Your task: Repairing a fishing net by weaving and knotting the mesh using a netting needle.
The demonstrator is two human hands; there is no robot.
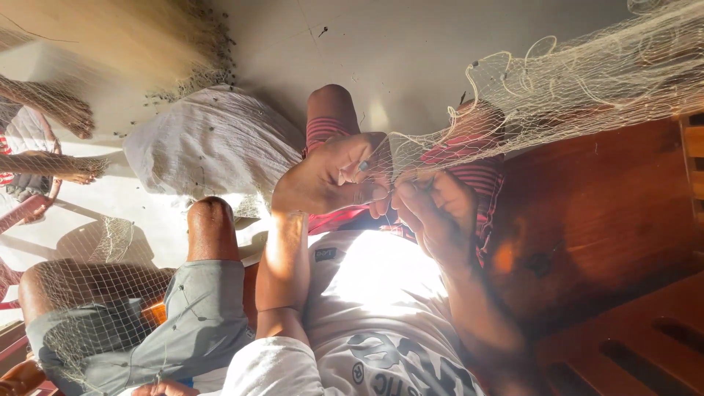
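White T-shirt (381, 293) nearest, then left hand (330, 180) and right hand (434, 207) side by side, both closed in fingertip pinches on fishing net (557, 81), pulled taut over striped shorts (480, 176), seemingly to spread mesh for close work.

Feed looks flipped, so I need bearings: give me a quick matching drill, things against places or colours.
Things:
1 net
2 white sack
3 grey shorts
4 wooden bench

Places:
a lower left, on a neighbour's leg
b right side, reddish brown
c stretched from both hands to the upper right
d on the floor, left of the hands

Pairs: 1-c, 2-d, 3-a, 4-b. The left hand and right hand pinch the net.
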